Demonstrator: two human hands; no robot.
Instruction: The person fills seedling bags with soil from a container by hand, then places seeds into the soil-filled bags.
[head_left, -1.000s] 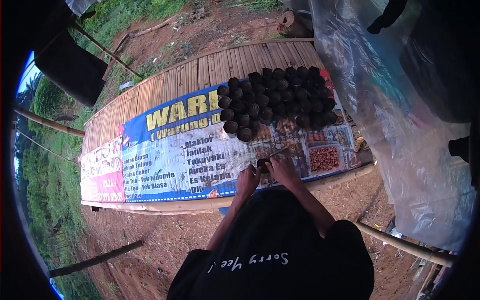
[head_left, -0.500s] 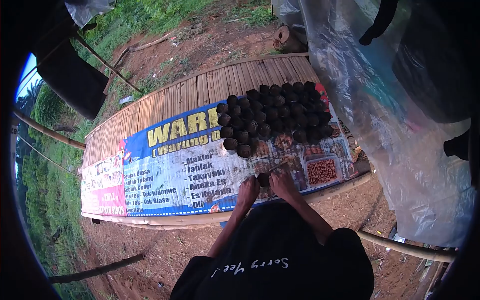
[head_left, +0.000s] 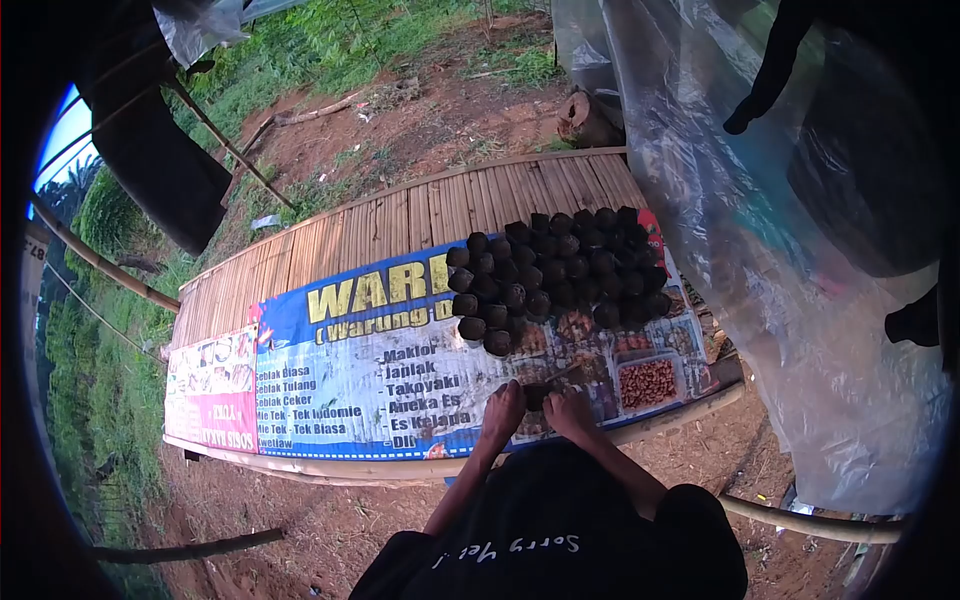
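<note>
A small black seedling bag (head_left: 537, 397) stands near the front edge of the banner-covered table, between my two hands. My left hand (head_left: 504, 404) is closed against its left side. On the other side, my right hand (head_left: 568, 412) curls its fingers against the bag. A thin stick (head_left: 566, 374) shows just beyond the right fingers. Farther back, several rows of similar dark bags (head_left: 560, 265) stand packed together. To the right of my hands sits a clear plastic container (head_left: 683, 374) of reddish-brown seeds (head_left: 648, 386).
A printed banner (head_left: 330, 390) covers much of the bamboo-slat table (head_left: 400, 220). Plastic sheeting (head_left: 720, 300) hangs along the right side. Dark cloth (head_left: 160, 160) hangs at upper left, near bamboo poles (head_left: 105, 262). A cut log (head_left: 585, 120) lies behind the table.
The camera view has tilted, so the table and bags appear lower in the picture. Both hands remain around the same seedling bag, a little closer together.
</note>
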